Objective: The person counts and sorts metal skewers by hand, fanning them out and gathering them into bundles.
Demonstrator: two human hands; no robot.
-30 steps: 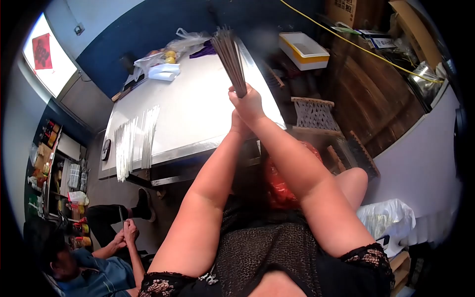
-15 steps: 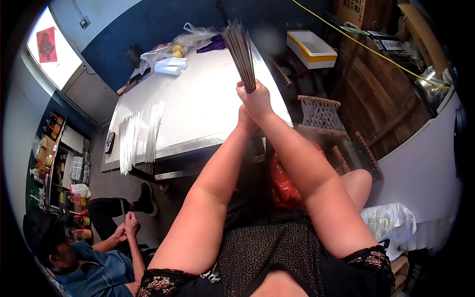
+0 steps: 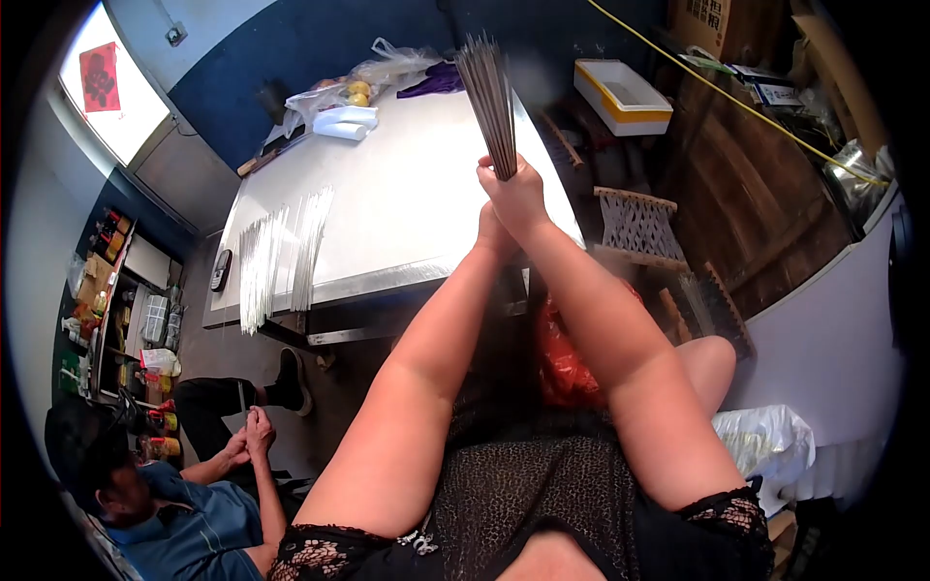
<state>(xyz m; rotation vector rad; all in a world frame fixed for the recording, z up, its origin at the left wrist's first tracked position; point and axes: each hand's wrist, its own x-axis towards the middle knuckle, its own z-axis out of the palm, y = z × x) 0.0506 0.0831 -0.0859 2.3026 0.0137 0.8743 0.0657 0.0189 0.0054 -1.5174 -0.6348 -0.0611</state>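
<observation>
The bundle of thin grey metal rods, slightly fanned on top, stands up before the tabletop, its lower end wrapped by the fingers of the right hand; the left hand's grip, just below, I can't tell.

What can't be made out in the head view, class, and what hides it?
All in the head view:
- Number of thin rods: they overlap.
- Left hand, fingers: behind the right hand.
- Red bag, contents: covered by its plastic.
- Cardboard box, top: cut off by the upper edge.
</observation>
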